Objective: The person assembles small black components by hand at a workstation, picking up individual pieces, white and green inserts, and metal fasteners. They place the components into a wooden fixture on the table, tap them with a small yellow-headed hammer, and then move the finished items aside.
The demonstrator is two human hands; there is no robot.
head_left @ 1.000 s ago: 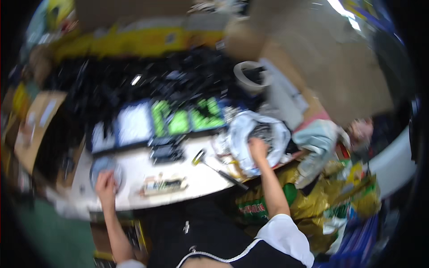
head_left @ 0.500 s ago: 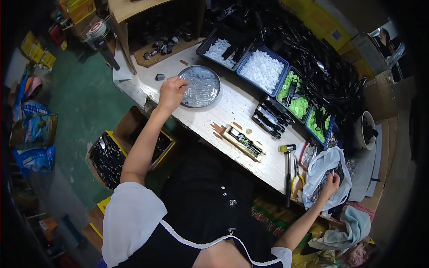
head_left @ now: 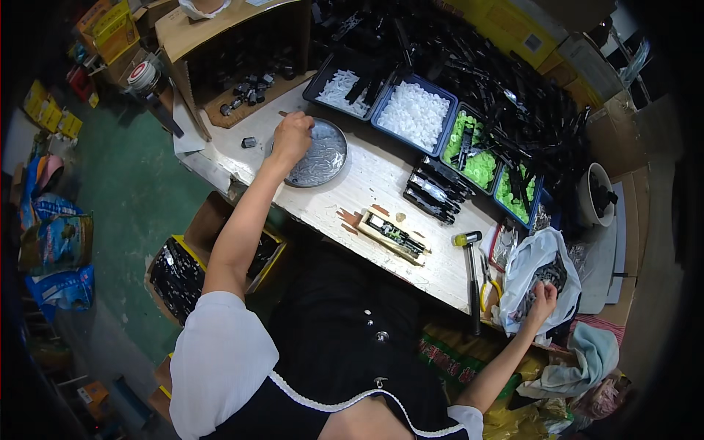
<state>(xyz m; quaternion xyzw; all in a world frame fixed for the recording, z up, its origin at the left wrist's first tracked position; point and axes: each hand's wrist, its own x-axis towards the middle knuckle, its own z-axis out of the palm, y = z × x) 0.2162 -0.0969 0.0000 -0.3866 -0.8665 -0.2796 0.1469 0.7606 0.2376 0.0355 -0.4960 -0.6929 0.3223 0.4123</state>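
Note:
Over the left side of a round metal dish (head_left: pixel 331 158) with thin silvery pieces in it, my left hand (head_left: pixel 292 139) has its fingers pinched together. Anything between those fingers is too small to make out. My right hand (head_left: pixel 543 301) is at the mouth of a white plastic bag (head_left: pixel 522 265) full of small grey parts (head_left: pixel 551 273). Its fingertips are closed, and what they hold is unclear. Between the hands, a black mechanism (head_left: pixel 398 236) lies in a pale wooden holder (head_left: pixel 371 228) near the bench's front edge.
A hammer (head_left: pixel 471 275) and yellow-handled pliers (head_left: pixel 491 290) lie beside the bag. Blue bins hold white pieces (head_left: pixel 414 114) and green pieces (head_left: pixel 480 169). Several black assemblies (head_left: pixel 434 192) sit before them, with a black heap behind. A cardboard box (head_left: pixel 213 44) stands back left.
The view has shifted a little, moving the bench leftward in the picture. My left hand has come further over the dish's far left part. My right hand stays at the bag.

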